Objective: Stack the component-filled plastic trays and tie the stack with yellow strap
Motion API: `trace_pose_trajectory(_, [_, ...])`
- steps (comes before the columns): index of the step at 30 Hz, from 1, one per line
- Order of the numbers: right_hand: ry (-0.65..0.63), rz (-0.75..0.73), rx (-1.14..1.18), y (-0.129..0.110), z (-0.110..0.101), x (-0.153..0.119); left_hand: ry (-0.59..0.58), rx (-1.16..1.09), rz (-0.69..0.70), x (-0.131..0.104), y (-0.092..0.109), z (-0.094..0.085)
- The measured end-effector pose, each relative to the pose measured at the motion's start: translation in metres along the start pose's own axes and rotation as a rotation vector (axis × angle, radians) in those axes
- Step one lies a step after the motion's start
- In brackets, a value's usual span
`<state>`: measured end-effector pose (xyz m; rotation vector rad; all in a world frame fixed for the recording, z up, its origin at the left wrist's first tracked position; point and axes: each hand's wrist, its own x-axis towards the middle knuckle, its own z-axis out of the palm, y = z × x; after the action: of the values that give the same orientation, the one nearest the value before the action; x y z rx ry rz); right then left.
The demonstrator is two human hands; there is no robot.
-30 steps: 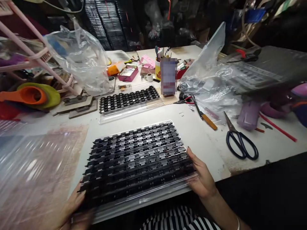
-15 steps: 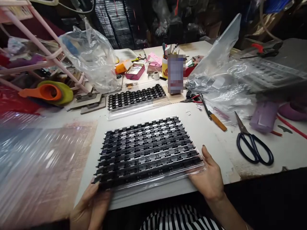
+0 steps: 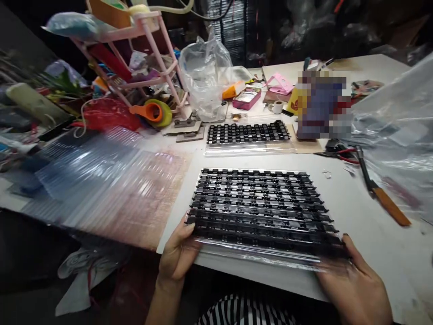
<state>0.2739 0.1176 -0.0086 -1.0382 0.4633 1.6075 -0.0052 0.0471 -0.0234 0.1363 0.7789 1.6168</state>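
Observation:
A clear plastic tray [image 3: 257, 258] carries several rows of black plastic strips [image 3: 260, 210], each with small pale marks. My left hand [image 3: 181, 246] grips the tray's near left corner, thumb on top and fingers underneath. At the near right corner my right hand [image 3: 355, 275] holds the same tray, its fingers partly hidden below the plastic. The tray is over the near edge of the white table. Behind it lies a second clear tray [image 3: 250, 149] with similar black strips [image 3: 248, 132].
Clear ribbed plastic sheets [image 3: 111, 180] cover the table's left side. A pink rack [image 3: 152, 40] and a plastic bag [image 3: 206, 76] stand behind. To the right lie pliers [image 3: 348, 155], a wooden-handled tool [image 3: 392, 205] and clear plastic wrapping [image 3: 399, 117].
The view has swung left, so the scissors are out of frame and more of the sheets and rack shows. Both hands still hold the tray.

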Motion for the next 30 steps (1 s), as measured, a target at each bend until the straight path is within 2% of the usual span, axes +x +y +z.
trace_pose_trajectory(5, [0.038,0.046,-0.11,-0.002,0.005,-0.002,-0.034,-0.122,0.005,0.002,0.002,-0.003])
trace_pose_trajectory(11, [0.127,0.076,-0.269,-0.009,-0.003,-0.001,0.076,-0.274,0.069,0.002,0.004,-0.01])
trace_pose_trajectory(14, [0.019,0.039,-0.286,-0.01,-0.014,0.003,0.131,-0.251,0.09,0.002,0.002,-0.006])
trace_pose_trajectory(16, [-0.069,0.011,-0.276,-0.011,-0.021,0.007,0.121,-0.209,0.078,0.002,0.001,-0.003])
trace_pose_trajectory(19, [-0.132,-0.011,-0.241,-0.012,-0.026,0.011,0.083,-0.122,0.051,0.002,-0.001,0.001])
trace_pose_trajectory(23, [-0.223,-0.027,-0.224,-0.01,-0.025,0.011,0.081,-0.069,0.048,0.003,0.0,0.003])
trace_pose_trajectory(30, [-0.319,-0.009,-0.149,-0.006,-0.018,0.008,0.184,-0.075,0.043,0.005,0.001,0.005])
